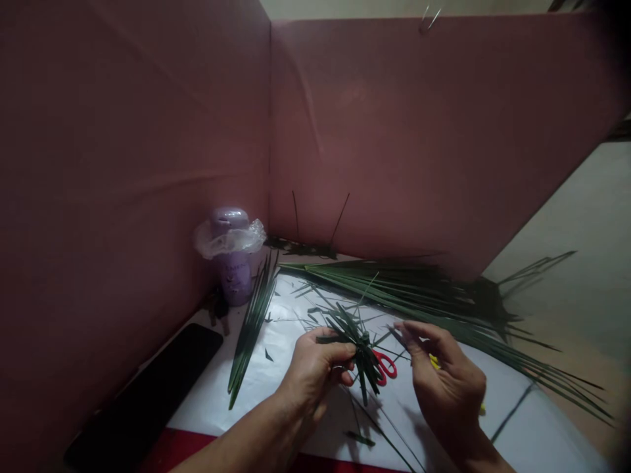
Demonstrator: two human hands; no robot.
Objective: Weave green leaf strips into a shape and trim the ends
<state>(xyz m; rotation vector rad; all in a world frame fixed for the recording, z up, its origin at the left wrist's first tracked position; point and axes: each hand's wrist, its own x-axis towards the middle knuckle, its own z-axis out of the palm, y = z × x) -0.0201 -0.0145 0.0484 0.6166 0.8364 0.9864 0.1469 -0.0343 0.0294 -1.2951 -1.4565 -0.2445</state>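
My left hand [315, 361] is closed around a knotted bundle of green leaf strips [365, 355], whose narrow ends fan out in several directions. Off to its right, my right hand [441, 374] is in a pinch, thumb and index finger close together. A short dark green leaf strip [397, 335] shows at those fingertips and appears to be held by them. Red-handled scissors [386, 366] lie on the table just behind the bundle, their blades hidden. Something yellow [434, 361] is partly covered by my right hand.
Long palm leaves [374, 282] stretch across the back of the white tabletop [503, 394]. A folded leaf [254, 328] lies at left, near a purple bottle [235, 276] wrapped in clear plastic. A black phone-like slab [148, 394] rests at front left. Leaf scraps are scattered about; pink walls enclose the back.
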